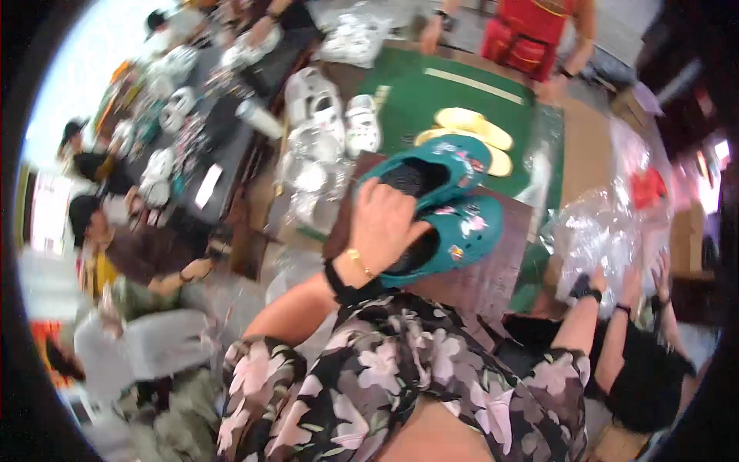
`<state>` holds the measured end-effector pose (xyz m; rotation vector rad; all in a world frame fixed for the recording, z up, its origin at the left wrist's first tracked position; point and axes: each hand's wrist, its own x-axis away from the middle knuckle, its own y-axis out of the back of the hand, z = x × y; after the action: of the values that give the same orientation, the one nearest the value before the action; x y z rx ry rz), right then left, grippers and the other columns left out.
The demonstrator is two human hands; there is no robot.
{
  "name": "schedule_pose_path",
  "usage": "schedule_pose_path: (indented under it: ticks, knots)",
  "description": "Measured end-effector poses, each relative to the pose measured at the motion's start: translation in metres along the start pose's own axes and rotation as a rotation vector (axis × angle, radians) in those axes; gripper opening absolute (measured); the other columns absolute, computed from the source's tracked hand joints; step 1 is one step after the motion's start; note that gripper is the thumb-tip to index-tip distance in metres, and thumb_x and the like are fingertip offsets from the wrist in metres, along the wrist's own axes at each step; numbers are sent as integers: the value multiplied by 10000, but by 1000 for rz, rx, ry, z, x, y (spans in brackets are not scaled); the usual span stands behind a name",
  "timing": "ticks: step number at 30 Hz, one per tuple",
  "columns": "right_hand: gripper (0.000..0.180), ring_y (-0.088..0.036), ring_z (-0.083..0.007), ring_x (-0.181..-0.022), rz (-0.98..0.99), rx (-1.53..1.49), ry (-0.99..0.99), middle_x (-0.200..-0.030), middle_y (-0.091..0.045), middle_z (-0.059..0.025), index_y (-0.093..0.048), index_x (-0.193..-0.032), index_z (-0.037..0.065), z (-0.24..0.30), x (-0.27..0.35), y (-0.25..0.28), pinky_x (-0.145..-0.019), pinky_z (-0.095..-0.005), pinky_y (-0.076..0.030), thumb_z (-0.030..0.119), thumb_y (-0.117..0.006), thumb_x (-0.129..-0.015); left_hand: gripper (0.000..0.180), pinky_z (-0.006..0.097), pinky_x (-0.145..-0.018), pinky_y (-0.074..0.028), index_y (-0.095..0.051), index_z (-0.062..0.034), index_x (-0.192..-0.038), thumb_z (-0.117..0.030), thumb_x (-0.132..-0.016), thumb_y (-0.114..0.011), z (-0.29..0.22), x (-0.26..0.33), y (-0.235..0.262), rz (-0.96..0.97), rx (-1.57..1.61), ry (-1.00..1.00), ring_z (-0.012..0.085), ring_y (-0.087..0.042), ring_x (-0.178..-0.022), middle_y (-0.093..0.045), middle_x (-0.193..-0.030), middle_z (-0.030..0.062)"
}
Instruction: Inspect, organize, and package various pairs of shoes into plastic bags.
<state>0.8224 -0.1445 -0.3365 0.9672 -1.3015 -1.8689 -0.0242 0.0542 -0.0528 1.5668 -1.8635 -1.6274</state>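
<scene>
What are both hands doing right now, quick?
Left hand: closed on the teal shoes, holding them together.
Right hand: at the clear plastic bags; too blurry to tell if it's open or closed.

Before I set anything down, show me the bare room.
Bare: the green mat between the yellow shoes and the pale strip beyond them; the brown board right of the teal clogs in your left hand. Crowded: leftward, white clogs and clear bags; rightward, crumpled clear plastic by your right hand.
</scene>
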Motion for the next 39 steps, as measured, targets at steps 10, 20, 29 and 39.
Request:
schedule_pose_path:
  ticks: [10,20,29,39]
  knots:
    - [593,-566,-226,-799,10,-771,-913,-940,-654,-145,-639,-1012,-137,148,88,-37,-753,-407,-441,419,-669,-807,499,411,-856,-493,-602,-43,-1122,-204,-684,-779,1,26,56,-254,80,-19,341,-587,-1009,-586,-1129,148]
    - [353,-526,-121,-723,214,-813,-803,-968,-592,-23,-583,-1164,73,321,124,71,-512,-200,-409,312,-527,-911,617,412,-967,-416,-533,-2,-1209,-348,-743,-743,308,126,-22,-207,-132,1000,341,-513,-1136,-535,-1232,183]
    - [316,-577,-113,-855,135,-803,-795,-993,-598,-30,-571,-1162,63,365,158,129,-650,-222,-462,244,-586,-903,391,454,-900,-451,-583,-107,-1078,-300,-755,-690,308,94,-109,302,-252,651,339,-518,-1114,-535,-1193,120]
    - [371,-588,-153,-914,147,-750,-719,-1055,-592,-13,-563,-1197,79,394,154,119,-716,-269,-457,287,-625,-897,220,442,-798,-474,-595,-63,-998,-201,-828,-623,245,58,-24,89,302,552,373,-583,-933,-624,-969,171]
